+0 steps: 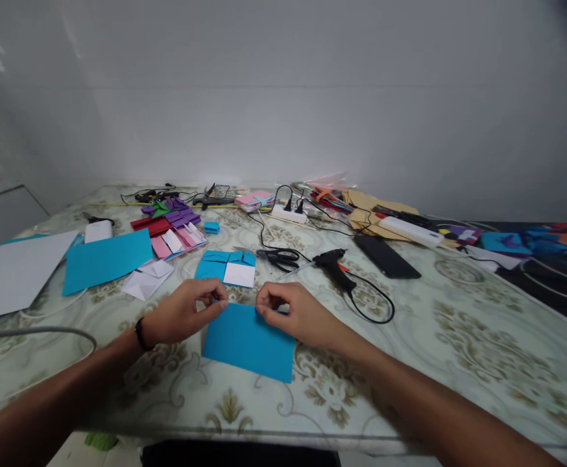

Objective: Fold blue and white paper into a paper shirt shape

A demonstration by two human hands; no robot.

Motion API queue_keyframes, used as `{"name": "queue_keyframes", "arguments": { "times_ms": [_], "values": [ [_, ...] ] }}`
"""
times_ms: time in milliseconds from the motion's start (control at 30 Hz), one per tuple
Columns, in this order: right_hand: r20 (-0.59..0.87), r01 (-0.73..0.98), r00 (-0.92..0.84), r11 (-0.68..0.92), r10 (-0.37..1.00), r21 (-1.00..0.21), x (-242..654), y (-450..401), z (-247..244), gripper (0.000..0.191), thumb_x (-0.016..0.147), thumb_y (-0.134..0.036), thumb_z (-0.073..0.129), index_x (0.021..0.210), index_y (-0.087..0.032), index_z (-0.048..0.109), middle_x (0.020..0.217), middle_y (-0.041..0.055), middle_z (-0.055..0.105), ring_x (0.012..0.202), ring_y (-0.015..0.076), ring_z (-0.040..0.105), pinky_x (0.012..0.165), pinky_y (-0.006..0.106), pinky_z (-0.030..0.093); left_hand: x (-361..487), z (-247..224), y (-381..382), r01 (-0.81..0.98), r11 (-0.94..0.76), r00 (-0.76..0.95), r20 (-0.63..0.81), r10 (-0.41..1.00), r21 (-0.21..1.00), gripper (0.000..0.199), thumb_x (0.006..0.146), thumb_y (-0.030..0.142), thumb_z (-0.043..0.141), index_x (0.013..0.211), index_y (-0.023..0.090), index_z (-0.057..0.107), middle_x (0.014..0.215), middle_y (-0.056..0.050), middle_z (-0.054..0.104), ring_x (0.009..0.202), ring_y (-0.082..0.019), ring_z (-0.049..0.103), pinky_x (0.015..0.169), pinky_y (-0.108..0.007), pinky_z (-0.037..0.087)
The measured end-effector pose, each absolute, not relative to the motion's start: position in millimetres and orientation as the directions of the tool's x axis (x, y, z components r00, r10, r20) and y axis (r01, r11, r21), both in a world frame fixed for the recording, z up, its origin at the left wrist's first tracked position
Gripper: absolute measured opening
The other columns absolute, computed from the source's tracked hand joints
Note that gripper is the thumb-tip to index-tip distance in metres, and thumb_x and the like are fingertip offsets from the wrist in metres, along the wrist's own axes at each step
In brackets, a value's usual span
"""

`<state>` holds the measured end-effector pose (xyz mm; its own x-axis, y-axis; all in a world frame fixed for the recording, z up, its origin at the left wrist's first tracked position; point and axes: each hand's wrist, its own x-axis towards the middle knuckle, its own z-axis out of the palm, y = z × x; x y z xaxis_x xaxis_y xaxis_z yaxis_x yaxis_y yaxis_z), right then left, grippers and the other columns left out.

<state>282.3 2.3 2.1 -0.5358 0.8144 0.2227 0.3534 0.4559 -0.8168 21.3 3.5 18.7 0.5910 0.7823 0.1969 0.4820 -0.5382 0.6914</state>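
Note:
A blue sheet of paper [250,342] is held a little above the flowered tablecloth, near the middle. My left hand [186,310] pinches its top edge toward the left corner, thumb and forefinger pressed together. Farther right along the same edge, my right hand [296,312] grips the paper in a similar pinch. Just beyond the hands lie small folded blue pieces [212,264] and a white square [239,274]. Black-handled scissors [281,259] rest behind my right hand, with a black glue gun [335,267] to their right.
Blue [108,259] and white sheets [15,275] lie at the left, near folded coloured papers [179,237]. A white power strip [289,214] with cables is at the back. A black phone [385,255] and brown paper [375,224] are at the right.

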Motion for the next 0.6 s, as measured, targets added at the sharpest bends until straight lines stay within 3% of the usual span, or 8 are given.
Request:
{"name": "queue_keyframes", "arguments": {
  "times_ms": [267, 600],
  "values": [
    [0.212, 0.351, -0.546, 0.451, 0.810, -0.820, 281.2, 0.1, 3.2, 0.013, 0.087, -0.027, 0.061, 0.079, -0.018, 0.064, 0.071, 0.0002, 0.063, 0.066, 0.0143, 0.055, 0.063, 0.026, 0.044, 21.7, 18.0, 3.3, 0.480, -0.563, 0.584, 0.233, 0.777, 0.673, 0.018, 0.095, 0.026, 0.054, 0.081, 0.018, 0.061, 0.078, 0.000, 0.066, 0.071, -0.013, 0.058, 0.068, -0.024, 0.046],
    [0.289, 0.346, -0.468, 0.474, 0.835, -0.810, 286.5, 6.6, 8.7, 0.011, 0.087, -0.024, 0.059, 0.079, -0.019, 0.063, 0.071, -0.0006, 0.063, 0.066, 0.0137, 0.054, 0.063, 0.026, 0.043, 15.0, 20.3, 9.2, 0.524, -0.477, 0.351, 0.331, 0.876, 0.706, 0.018, 0.090, 0.030, 0.053, 0.078, 0.018, 0.058, 0.070, 0.002, 0.053, 0.063, -0.013, 0.046, 0.058, -0.025, 0.035]
  ]
}}
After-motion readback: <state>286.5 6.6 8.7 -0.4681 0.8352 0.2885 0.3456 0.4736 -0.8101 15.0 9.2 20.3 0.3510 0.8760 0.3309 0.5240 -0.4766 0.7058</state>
